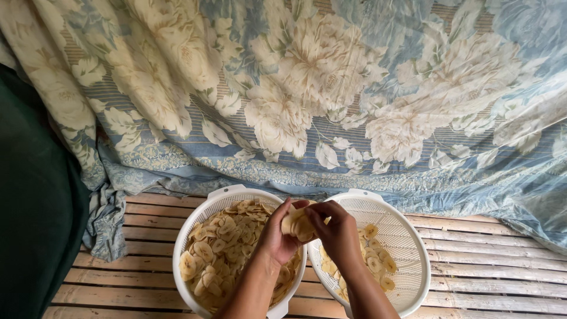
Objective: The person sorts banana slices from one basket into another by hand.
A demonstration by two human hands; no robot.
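Two white colanders [201, 218]; two hands [277, 236]

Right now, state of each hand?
Left hand: closed on a stack of pale banana slices.
Right hand: fingers curled onto the same stack, above the two white colanders.

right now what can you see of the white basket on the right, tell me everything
The right basket is a round white colander, plastic by the look, its wall pierced all over with fine holes, with a smooth rim and a small handle tab at the far edge. It sits upright on the wooden slats, beside a fuller twin basket; whether their rims touch is hidden by the hands. It holds a thin scatter of pale yellow round slices. The right hand hovers over its near-left side.
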